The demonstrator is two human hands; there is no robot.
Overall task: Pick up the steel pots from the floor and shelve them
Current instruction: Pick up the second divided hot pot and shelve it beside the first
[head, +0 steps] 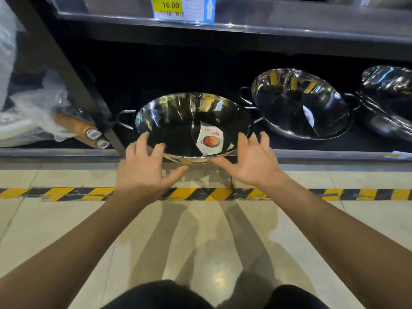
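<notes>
A wide shiny steel pot [178,121] with two loop handles and a paper label inside sits on the bottom shelf [312,153], its near rim poking over the shelf's front lip. My left hand [145,170] is at the pot's near-left rim with fingers spread and fairly straight. My right hand [249,161] is at the near-right rim, fingers spread too. Neither hand curls round the rim. A second steel pot [298,103] stands to the right on the same shelf, and a third steel pot [388,97] is partly cut off at the right edge.
Above runs another shelf with a price tag [170,6] reading 16.00. A dark upright post [89,97] divides the bay; left of it lie plastic-wrapped goods [40,103] and wooden handles [80,128]. Yellow-black hazard tape [367,194] crosses the tiled floor.
</notes>
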